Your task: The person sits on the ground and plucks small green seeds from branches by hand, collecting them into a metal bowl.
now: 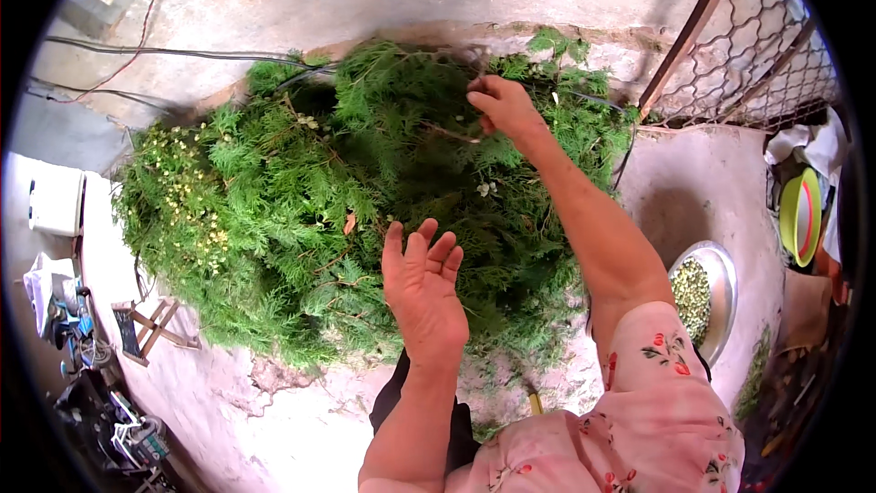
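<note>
A big heap of green, feathery evergreen branches (265, 210) lies on the floor before me, with small yellowish cones on its left part. Over the far side of the heap, my right hand (507, 111) is closed, thumb against fingers, on what looks like the stem end of an evergreen branch (392, 87). That branch is blurred and spreads leftward from the fingers; the exact grip is partly hidden. Above the near edge of the heap, my left hand (424, 288) is open, palm turned up and fingers loosely curled, with nothing in it.
At right a metal bowl (727, 283) holds small greenish cones. Beyond it stands a yellow-green basin (800, 217). A metal lattice gate (757, 46) is at far right. Black cables (182, 51) run along the wall. A small wooden stool (155, 329) sits at left, near a bicycle-like object (91, 351).
</note>
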Demonstrator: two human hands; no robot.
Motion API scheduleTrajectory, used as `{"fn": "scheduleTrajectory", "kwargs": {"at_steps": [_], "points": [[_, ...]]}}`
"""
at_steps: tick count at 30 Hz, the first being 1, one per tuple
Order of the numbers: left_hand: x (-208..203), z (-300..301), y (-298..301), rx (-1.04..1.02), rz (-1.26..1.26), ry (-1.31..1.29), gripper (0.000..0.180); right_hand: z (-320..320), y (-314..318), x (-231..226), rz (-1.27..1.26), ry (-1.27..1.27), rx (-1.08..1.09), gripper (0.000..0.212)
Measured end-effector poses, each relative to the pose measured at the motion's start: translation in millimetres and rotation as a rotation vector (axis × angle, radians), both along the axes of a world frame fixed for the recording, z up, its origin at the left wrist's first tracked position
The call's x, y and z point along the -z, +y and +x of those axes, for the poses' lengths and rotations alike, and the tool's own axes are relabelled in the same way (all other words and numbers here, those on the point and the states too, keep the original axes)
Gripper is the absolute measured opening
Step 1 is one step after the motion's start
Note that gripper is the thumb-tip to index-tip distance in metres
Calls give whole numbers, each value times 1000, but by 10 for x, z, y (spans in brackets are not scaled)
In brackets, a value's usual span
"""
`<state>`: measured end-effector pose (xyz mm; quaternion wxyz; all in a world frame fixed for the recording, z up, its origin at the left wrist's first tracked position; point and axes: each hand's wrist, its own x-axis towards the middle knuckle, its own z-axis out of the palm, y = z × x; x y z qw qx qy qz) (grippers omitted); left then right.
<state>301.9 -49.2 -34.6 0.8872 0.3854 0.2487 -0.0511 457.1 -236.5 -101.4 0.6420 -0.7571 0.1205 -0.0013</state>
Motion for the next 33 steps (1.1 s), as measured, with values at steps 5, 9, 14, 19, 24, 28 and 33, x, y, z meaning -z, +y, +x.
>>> {"fn": "scheduleTrajectory", "kwargs": {"at_steps": [5, 9, 14, 19, 24, 28, 33], "points": [[-34, -49, 1, 17, 2, -32, 33, -264, 59, -247, 133, -91, 109, 19], [-61, -100, 22, 13, -4, -36, 33, -258, 96, -825, 84, -290, 151, 20], [-92, -141, 186, -17, 4, -70, 29, -555, 150, -1421, -307, -472, 170, 17], [-117, -225, 366, 45, -7, -105, 47, -1509, 343, -1104, -799, -916, -15, 7], [7, -406, 284, 204, -118, -9, 48, -2751, 722, -332, -581, -405, -52, 24], [570, -592, 266, 308, 133, 237, 36, -3248, 917, 21, -536, -314, -69, 26], [586, -945, 254, 291, 103, 174, 25, -3592, 897, 92, -583, -346, -22, 26]]}}
